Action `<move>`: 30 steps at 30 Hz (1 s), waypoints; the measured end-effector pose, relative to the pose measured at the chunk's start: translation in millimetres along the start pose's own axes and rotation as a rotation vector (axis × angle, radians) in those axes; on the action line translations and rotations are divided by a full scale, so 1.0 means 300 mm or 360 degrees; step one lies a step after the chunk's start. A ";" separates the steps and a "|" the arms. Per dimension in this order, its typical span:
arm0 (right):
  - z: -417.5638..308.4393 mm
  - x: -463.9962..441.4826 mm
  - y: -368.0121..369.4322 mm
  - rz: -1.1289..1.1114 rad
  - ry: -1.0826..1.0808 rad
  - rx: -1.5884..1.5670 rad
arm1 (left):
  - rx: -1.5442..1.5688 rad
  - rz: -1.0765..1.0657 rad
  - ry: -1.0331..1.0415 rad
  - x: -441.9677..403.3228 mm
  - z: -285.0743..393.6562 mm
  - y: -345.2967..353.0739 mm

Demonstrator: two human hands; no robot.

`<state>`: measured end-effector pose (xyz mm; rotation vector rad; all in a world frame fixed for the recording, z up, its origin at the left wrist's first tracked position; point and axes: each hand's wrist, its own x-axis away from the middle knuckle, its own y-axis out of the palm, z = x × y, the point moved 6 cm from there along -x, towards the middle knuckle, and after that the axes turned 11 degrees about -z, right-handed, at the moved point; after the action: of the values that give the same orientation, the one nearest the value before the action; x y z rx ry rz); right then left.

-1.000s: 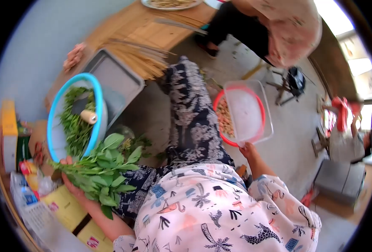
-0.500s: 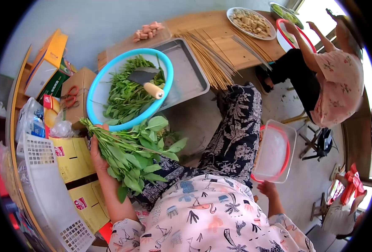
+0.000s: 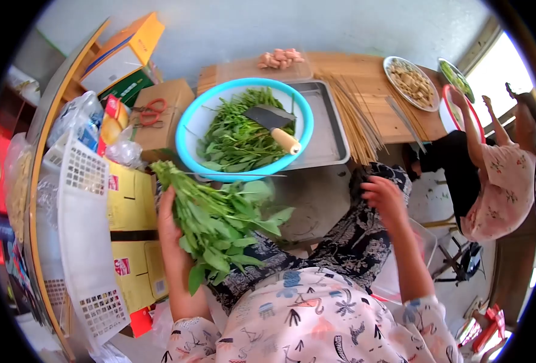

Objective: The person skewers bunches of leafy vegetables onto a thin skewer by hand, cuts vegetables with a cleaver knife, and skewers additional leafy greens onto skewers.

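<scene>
My left hand (image 3: 170, 227) is closed round the stems of a bunch of leafy greens (image 3: 219, 224), its leaves hanging toward my lap. Above the bunch, a blue-rimmed basin (image 3: 186, 136) holds more greens (image 3: 237, 133). A cleaver (image 3: 271, 118) with a dark blade and wooden handle (image 3: 286, 142) lies on top of them. Across the basin's front rim shows a thin grey stick (image 3: 237, 175); what supports it I cannot tell. My right hand (image 3: 386, 196) is raised near my right knee, fingers loosely bent and apart, with nothing visible in them.
Behind the basin are a metal tray (image 3: 325, 115), bamboo skewers (image 3: 355, 121), pink sausage pieces (image 3: 280, 58) and a plate of tofu-like chunks (image 3: 410, 85). Scissors (image 3: 153, 112) rest on a cardboard box (image 3: 171, 97). A white plastic basket (image 3: 89, 236) stands left. Another person (image 3: 504, 175) sits right.
My right hand has risen from beside the plastic container to near my knee. The view has shifted, and the thin grey stick now shows at the basin. My left hand keeps the greens.
</scene>
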<state>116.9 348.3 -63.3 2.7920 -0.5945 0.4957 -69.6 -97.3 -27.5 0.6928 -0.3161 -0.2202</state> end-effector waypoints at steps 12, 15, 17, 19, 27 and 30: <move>0.039 -0.408 0.390 -0.0694 0.0413 -0.0199 | -0.0330 0.0082 -0.0036 -0.020 0.074 -0.162; 0.045 -0.452 0.421 -0.0959 0.0512 -0.0275 | -0.0290 -0.0086 0.0007 -0.020 0.094 -0.155; 0.033 -0.474 0.422 -0.0986 0.0546 -0.0298 | -0.0245 -0.0021 -0.0014 -0.003 0.085 -0.130; 0.001 -0.488 0.452 -0.0940 0.0568 -0.0278 | -0.0251 -0.0101 -0.0055 -0.012 0.076 -0.133; 0.041 -0.592 0.514 -0.0832 0.0920 -0.0075 | -0.0298 0.0001 -0.0014 -0.010 0.049 -0.194; 0.051 -0.602 0.516 -0.0747 0.0944 -0.0034 | -0.0261 0.0078 -0.0006 0.003 0.040 -0.210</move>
<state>-100.8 269.2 -119.4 2.4465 0.1756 1.1185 -79.2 -151.8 -59.8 0.5223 -0.3148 -0.1984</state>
